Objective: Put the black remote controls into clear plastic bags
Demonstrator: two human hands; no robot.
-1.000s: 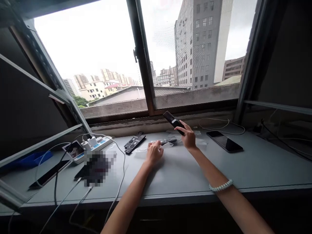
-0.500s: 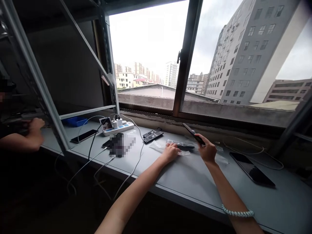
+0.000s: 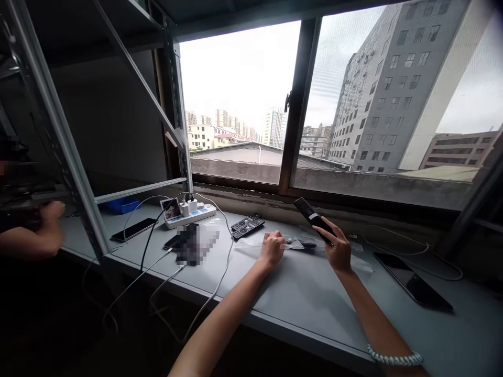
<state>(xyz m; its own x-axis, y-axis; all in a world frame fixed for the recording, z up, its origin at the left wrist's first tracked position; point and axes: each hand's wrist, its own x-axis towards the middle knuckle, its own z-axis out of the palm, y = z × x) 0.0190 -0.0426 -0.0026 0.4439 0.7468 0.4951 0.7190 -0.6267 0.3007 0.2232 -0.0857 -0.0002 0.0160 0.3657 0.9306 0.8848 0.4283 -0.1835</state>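
Note:
My right hand [image 3: 338, 247] is wrapped round a black remote control [image 3: 305, 210], raised above the desk and tilted. A small white label shows on its side facing me. My left hand [image 3: 272, 249] is closed on a clear plastic bag [image 3: 294, 244] lying on the desk. Just right of it, a dark object [image 3: 308, 245], partly covered by the plastic, lies under my right hand's side; its kind is not clear. Two black remotes with many buttons [image 3: 248, 227] lie side by side behind my left hand.
A white power strip [image 3: 204, 212] with plugs and cables stands at the back left. Dark phones [image 3: 134, 229] lie near it, and a black tablet-like device [image 3: 412, 281] lies at the right. A metal shelf post [image 3: 84, 183] separates me from another person's arm [image 3: 35, 238].
The remote in my right hand has turned, so more of its broad face and a white label now show. My left hand has lifted slightly and drawn up the bag's edge.

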